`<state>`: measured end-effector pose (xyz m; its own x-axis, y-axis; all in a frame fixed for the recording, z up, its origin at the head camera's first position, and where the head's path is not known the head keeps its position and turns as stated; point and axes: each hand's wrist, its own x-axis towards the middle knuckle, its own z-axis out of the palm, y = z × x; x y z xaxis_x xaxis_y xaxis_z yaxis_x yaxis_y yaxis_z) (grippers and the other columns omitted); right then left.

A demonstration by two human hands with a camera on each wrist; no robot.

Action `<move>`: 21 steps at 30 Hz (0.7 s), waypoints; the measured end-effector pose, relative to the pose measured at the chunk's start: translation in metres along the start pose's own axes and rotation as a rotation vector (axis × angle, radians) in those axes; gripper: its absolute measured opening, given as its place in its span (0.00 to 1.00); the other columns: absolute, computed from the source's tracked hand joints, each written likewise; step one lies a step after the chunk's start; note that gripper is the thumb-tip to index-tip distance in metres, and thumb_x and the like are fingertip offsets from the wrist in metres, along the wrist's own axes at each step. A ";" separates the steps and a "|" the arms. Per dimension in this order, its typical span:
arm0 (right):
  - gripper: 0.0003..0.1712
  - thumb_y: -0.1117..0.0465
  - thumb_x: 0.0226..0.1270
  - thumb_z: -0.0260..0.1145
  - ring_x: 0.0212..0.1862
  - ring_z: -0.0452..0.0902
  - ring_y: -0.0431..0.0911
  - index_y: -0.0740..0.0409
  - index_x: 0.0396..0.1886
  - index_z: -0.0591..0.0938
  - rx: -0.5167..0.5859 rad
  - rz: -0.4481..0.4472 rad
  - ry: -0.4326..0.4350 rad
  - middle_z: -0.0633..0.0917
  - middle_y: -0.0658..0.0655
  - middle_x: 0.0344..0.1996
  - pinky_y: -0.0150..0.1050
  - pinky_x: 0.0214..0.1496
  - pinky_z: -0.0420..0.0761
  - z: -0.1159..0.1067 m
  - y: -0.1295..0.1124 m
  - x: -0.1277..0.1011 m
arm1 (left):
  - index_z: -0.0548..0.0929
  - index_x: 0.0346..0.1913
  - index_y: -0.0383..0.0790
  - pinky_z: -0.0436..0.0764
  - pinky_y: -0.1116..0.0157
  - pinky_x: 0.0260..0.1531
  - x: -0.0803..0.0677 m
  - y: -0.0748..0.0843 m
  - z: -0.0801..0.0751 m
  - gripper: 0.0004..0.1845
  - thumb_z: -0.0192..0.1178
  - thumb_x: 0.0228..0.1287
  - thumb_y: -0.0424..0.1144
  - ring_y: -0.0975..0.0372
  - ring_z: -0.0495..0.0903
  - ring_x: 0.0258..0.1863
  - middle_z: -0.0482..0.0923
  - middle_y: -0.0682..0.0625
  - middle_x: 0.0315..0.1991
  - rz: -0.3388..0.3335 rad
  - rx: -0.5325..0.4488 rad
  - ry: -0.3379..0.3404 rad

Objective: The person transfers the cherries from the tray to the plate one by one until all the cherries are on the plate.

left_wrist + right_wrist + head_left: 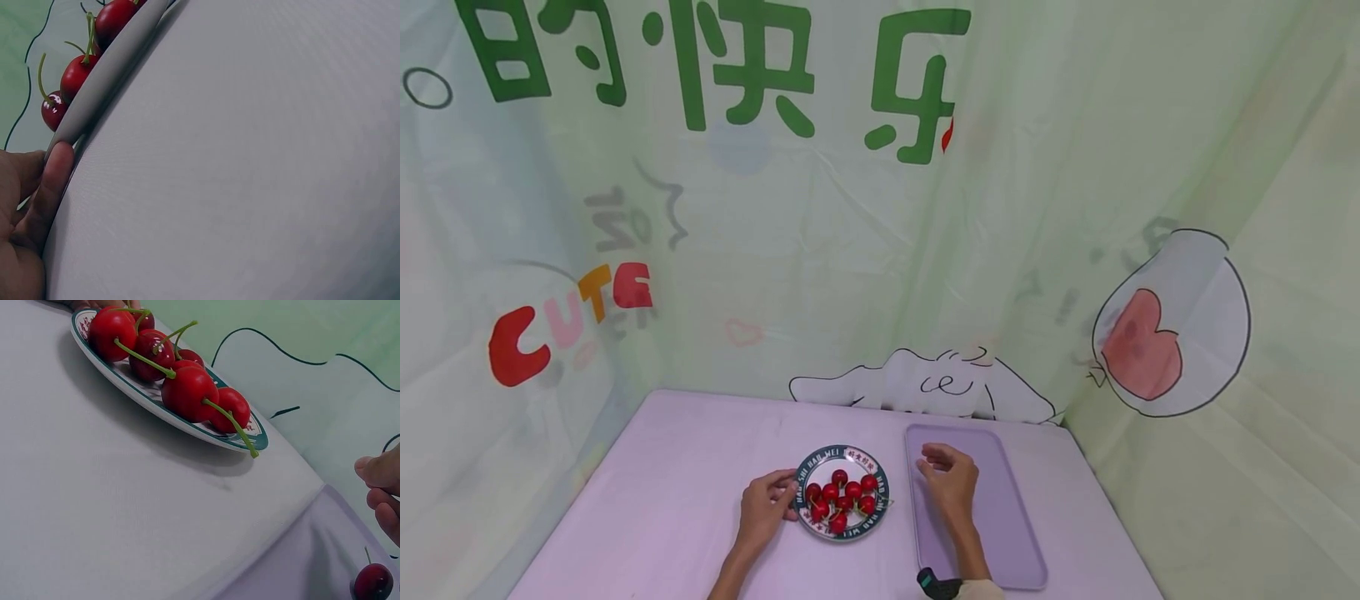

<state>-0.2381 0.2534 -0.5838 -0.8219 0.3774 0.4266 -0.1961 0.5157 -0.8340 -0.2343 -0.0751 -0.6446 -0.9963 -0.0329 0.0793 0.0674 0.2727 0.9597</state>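
A round plate (805,475) with a green patterned rim holds several red cherries (842,493) on stems. My left hand (784,493) holds the plate at its left edge, thumb (55,172) lying against the rim (100,75). My right hand (934,463) hovers over the far left part of a purple tray (1003,517), fingers (382,487) loosely curled with nothing in them. A single cherry (373,581) lies on the tray (294,575) just below those fingers. In the right wrist view the plate (187,425) and its cherries (187,392) show from the side.
A lilac cloth (662,500) covers the table. A pale green printed curtain (850,250) hangs close behind and on both sides. A dark band (934,583) sits on my right wrist.
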 end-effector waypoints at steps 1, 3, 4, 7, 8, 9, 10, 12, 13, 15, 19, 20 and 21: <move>0.15 0.77 0.56 0.83 0.37 0.91 0.46 0.61 0.43 0.95 -0.003 0.003 0.002 0.96 0.60 0.39 0.21 0.44 0.86 -0.001 0.000 0.000 | 0.86 0.66 0.35 0.88 0.71 0.26 0.000 0.001 0.000 0.18 0.65 0.78 0.31 0.63 0.86 0.19 0.89 0.40 0.48 0.004 -0.003 0.001; 0.15 0.77 0.56 0.83 0.38 0.91 0.46 0.62 0.43 0.94 -0.010 0.005 0.005 0.96 0.60 0.39 0.21 0.44 0.86 -0.002 -0.001 0.001 | 0.86 0.66 0.34 0.89 0.71 0.26 -0.001 0.001 -0.001 0.18 0.65 0.78 0.31 0.63 0.86 0.19 0.89 0.39 0.48 0.014 -0.008 0.001; 0.15 0.77 0.56 0.83 0.38 0.91 0.45 0.62 0.42 0.95 -0.009 0.009 0.007 0.96 0.61 0.39 0.21 0.44 0.86 -0.003 -0.001 0.001 | 0.86 0.66 0.33 0.89 0.71 0.26 -0.001 0.001 -0.001 0.18 0.65 0.78 0.30 0.63 0.86 0.19 0.89 0.39 0.48 0.020 -0.009 0.000; 0.14 0.76 0.56 0.83 0.38 0.91 0.44 0.63 0.42 0.95 -0.011 0.022 0.013 0.96 0.60 0.38 0.19 0.44 0.84 -0.004 0.000 0.003 | 0.86 0.66 0.34 0.89 0.70 0.26 -0.001 0.002 -0.001 0.18 0.65 0.78 0.30 0.63 0.86 0.20 0.89 0.39 0.48 0.006 -0.017 -0.002; 0.14 0.76 0.56 0.83 0.38 0.91 0.43 0.62 0.42 0.95 -0.016 0.026 0.017 0.96 0.60 0.38 0.19 0.43 0.84 -0.005 0.001 0.004 | 0.86 0.66 0.34 0.89 0.70 0.26 -0.001 0.001 -0.001 0.18 0.65 0.78 0.30 0.63 0.86 0.20 0.89 0.39 0.48 0.003 -0.018 -0.003; 0.14 0.76 0.56 0.83 0.38 0.91 0.42 0.62 0.42 0.95 -0.019 0.031 0.019 0.96 0.60 0.38 0.18 0.43 0.83 -0.005 0.002 0.004 | 0.85 0.66 0.34 0.89 0.70 0.26 0.000 0.001 -0.001 0.18 0.65 0.78 0.30 0.62 0.86 0.20 0.89 0.40 0.48 0.001 -0.014 -0.005; 0.14 0.76 0.56 0.83 0.38 0.90 0.41 0.62 0.42 0.95 -0.023 0.032 0.024 0.96 0.60 0.38 0.18 0.43 0.83 -0.006 0.002 0.005 | 0.85 0.66 0.34 0.89 0.70 0.26 0.000 0.001 0.000 0.18 0.65 0.78 0.30 0.62 0.86 0.20 0.89 0.40 0.48 -0.005 -0.014 -0.005; 0.14 0.76 0.56 0.82 0.37 0.90 0.40 0.61 0.42 0.95 -0.034 0.027 0.031 0.96 0.59 0.38 0.18 0.43 0.83 -0.007 0.004 0.006 | 0.85 0.67 0.35 0.89 0.70 0.27 0.000 0.000 0.000 0.18 0.65 0.78 0.30 0.62 0.87 0.21 0.89 0.40 0.48 -0.013 -0.011 -0.006; 0.14 0.76 0.56 0.82 0.37 0.89 0.39 0.61 0.42 0.95 -0.039 0.022 0.036 0.96 0.59 0.38 0.18 0.43 0.83 -0.007 0.005 0.007 | 0.85 0.67 0.35 0.89 0.70 0.27 0.001 0.000 0.000 0.18 0.65 0.78 0.30 0.61 0.87 0.21 0.89 0.41 0.48 -0.013 -0.006 -0.004; 0.14 0.75 0.56 0.82 0.37 0.89 0.40 0.61 0.42 0.95 -0.038 0.017 0.046 0.96 0.60 0.38 0.19 0.43 0.83 -0.007 0.006 0.007 | 0.85 0.67 0.34 0.88 0.70 0.26 0.001 0.001 -0.001 0.18 0.65 0.78 0.30 0.61 0.87 0.21 0.89 0.41 0.48 -0.006 -0.005 -0.004; 0.14 0.76 0.55 0.82 0.38 0.91 0.47 0.64 0.43 0.94 -0.038 0.029 0.065 0.95 0.61 0.38 0.23 0.42 0.84 -0.008 0.008 0.007 | 0.85 0.66 0.34 0.88 0.70 0.26 0.000 0.003 -0.002 0.18 0.65 0.78 0.30 0.60 0.87 0.21 0.88 0.41 0.47 -0.008 -0.010 -0.010; 0.14 0.76 0.55 0.81 0.38 0.91 0.50 0.64 0.43 0.94 -0.038 0.032 0.066 0.95 0.62 0.39 0.25 0.42 0.85 -0.009 0.009 0.007 | 0.85 0.66 0.33 0.88 0.70 0.26 0.000 0.003 -0.002 0.18 0.65 0.77 0.30 0.60 0.87 0.21 0.88 0.41 0.47 -0.007 -0.010 -0.011; 0.14 0.76 0.56 0.81 0.39 0.91 0.53 0.65 0.43 0.94 -0.039 0.040 0.065 0.95 0.62 0.39 0.26 0.42 0.85 -0.009 0.010 0.007 | 0.86 0.66 0.34 0.88 0.70 0.26 0.000 0.003 -0.002 0.18 0.65 0.77 0.30 0.60 0.87 0.21 0.88 0.42 0.47 -0.009 -0.007 -0.010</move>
<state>-0.2408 0.2681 -0.5859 -0.7920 0.4466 0.4163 -0.1418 0.5287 -0.8369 -0.2343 -0.0756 -0.6409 -0.9974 -0.0257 0.0678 0.0586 0.2655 0.9623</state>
